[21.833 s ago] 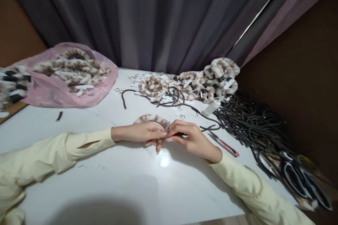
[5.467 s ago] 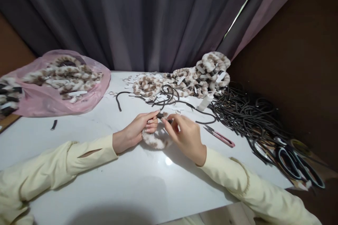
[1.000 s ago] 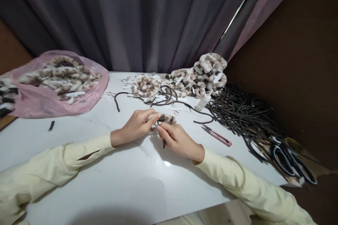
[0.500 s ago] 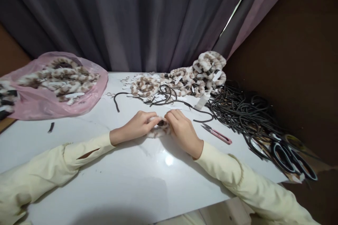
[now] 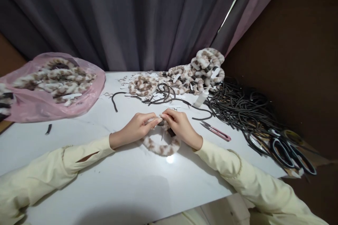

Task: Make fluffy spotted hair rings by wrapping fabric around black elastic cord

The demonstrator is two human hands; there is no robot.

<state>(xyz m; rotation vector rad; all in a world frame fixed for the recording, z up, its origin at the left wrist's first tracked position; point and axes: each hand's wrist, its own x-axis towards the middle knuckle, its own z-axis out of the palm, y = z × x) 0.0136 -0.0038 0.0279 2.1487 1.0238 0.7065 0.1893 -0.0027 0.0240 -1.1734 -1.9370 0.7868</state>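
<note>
Between my hands is a brown-and-white furry ring (image 5: 162,147), its lower loop hanging toward me over the white table. My left hand (image 5: 139,126) pinches the ring's upper left part, where a dark section shows by the thumb. My right hand (image 5: 181,126) pinches the upper right part, its fingertips meeting those of the left. Another dark piece shows on the ring under my right fingers. What exactly lies between the fingertips is too small to make out. A pair of pink-handled thread snips (image 5: 216,131) lies right of my right hand.
A pink plastic bag (image 5: 91,103) of furry rings stands left. More furry rings (image 5: 208,59) are piled at the back, near a small white bottle (image 5: 202,98). Black cords (image 5: 237,105) are heaped at right beside large scissors (image 5: 282,153). A short black piece (image 5: 48,129) lies left.
The furry ring now hangs lower and shows as an open loop below my hands. My right hand has turned, and its fingertips now meet my left ones.
</note>
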